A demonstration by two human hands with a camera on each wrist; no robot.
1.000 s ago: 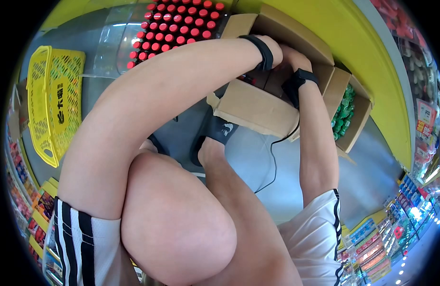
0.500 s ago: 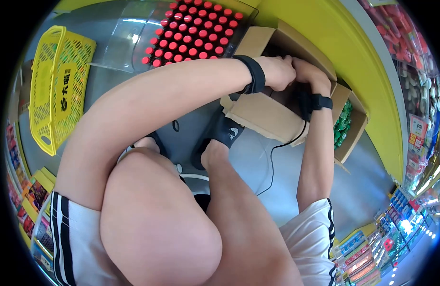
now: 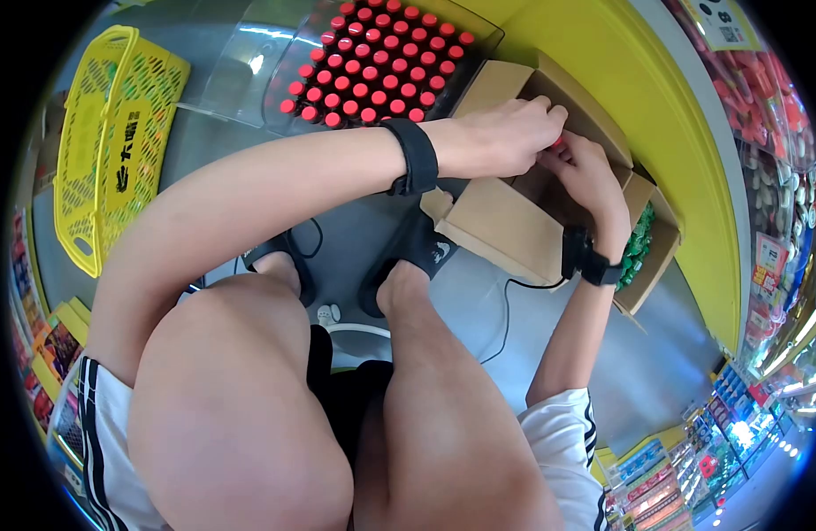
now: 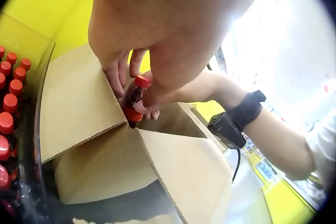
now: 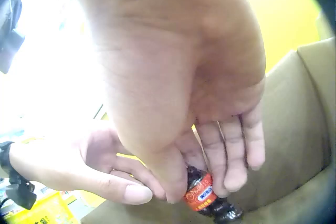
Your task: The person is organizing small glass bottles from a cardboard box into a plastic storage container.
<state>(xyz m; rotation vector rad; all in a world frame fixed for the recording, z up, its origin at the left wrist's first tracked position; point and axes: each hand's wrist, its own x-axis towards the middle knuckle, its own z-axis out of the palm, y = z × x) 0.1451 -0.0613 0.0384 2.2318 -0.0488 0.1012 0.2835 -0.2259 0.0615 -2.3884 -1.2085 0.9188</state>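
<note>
A small dark bottle with a red cap and red label (image 4: 134, 112) is tilted between both hands over an open cardboard box (image 3: 505, 226). My right hand (image 3: 593, 177) grips its body between thumb and fingers; in the right wrist view the right hand (image 5: 184, 87) partly covers its upper end. My left hand (image 3: 501, 140) comes in from the left, its thumb and finger at the red cap (image 4: 142, 81), as the left wrist view shows. Most of the box's inside is hidden by the hands.
A clear tray of many red-capped bottles (image 3: 372, 66) lies left of the box. To its right stands a carton of green items (image 3: 638, 248). A yellow basket (image 3: 116, 150) is at far left; a black cable (image 3: 507, 323) trails from the right wrist.
Both hands have come up out of the box toward its near side. The red cap now shows between them. The head view has shifted, with the tray further right in it.
</note>
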